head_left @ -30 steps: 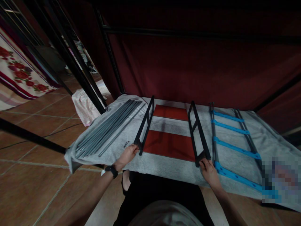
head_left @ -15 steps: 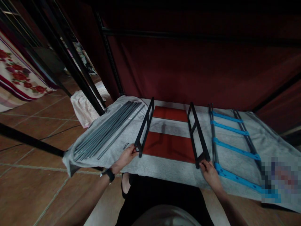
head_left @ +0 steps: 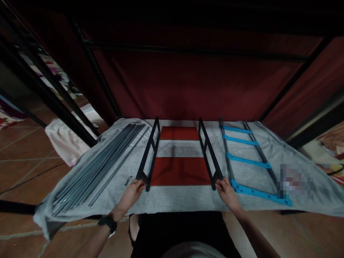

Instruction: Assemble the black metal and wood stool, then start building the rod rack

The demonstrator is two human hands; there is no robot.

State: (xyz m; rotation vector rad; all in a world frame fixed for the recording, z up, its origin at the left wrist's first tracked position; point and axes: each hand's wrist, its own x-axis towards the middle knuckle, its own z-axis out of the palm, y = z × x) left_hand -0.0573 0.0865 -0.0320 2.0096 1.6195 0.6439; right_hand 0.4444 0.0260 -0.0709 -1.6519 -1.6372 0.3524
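Grey cloth (head_left: 268, 150) spread on floor, bearing rods (head_left: 94, 168) left, blue ladder (head_left: 247, 161) right, black frame (head_left: 209, 154) with red panels (head_left: 180, 171) mid. Left hand (head_left: 131, 191) and right hand (head_left: 227, 190) at frame's near corners, fingers curled on feet.

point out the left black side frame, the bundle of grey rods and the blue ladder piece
left black side frame (head_left: 148, 154), head view, on its slanted bar
bundle of grey rods (head_left: 99, 163), head view, on the middle of the rods
blue ladder piece (head_left: 248, 161), head view, on the third blue rung
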